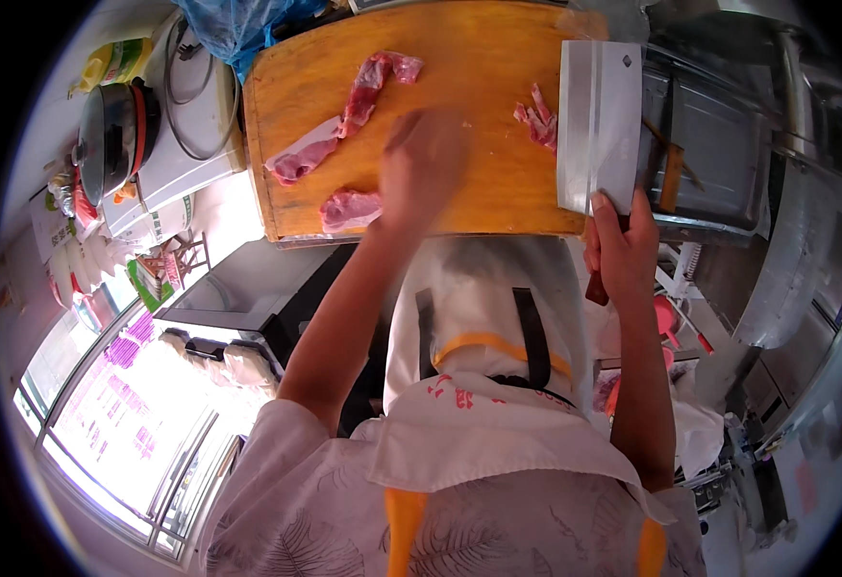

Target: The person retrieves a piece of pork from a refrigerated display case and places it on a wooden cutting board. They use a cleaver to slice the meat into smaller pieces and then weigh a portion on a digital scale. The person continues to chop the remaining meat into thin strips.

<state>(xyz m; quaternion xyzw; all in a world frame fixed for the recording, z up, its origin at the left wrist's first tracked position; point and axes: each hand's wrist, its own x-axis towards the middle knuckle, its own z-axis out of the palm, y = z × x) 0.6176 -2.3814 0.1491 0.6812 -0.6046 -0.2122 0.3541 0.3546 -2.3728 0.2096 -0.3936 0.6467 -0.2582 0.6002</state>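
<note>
In my right hand (625, 240) is a cleaver (602, 115), its fingers wrapped round the brown handle. The wide steel blade lies over the right edge of the wooden cutting board (498, 183). My left hand (423, 165) is over the middle of the board, its fingers smeared by motion. Left of it, a long strip of raw meat (363, 91) runs up to another meat piece (308, 149). A shorter chunk of meat (346, 209) sits near the front edge, close to my left wrist. Small meat scraps (536, 117) lie beside the blade.
A metal tray (719, 144) with a wooden-handled tool (672, 178) stands right of the board. At the left, a dark round pan (109, 144) and a looped cable (205, 106) rest on a white surface. A blue plastic bag (238, 29) touches the board's far left corner.
</note>
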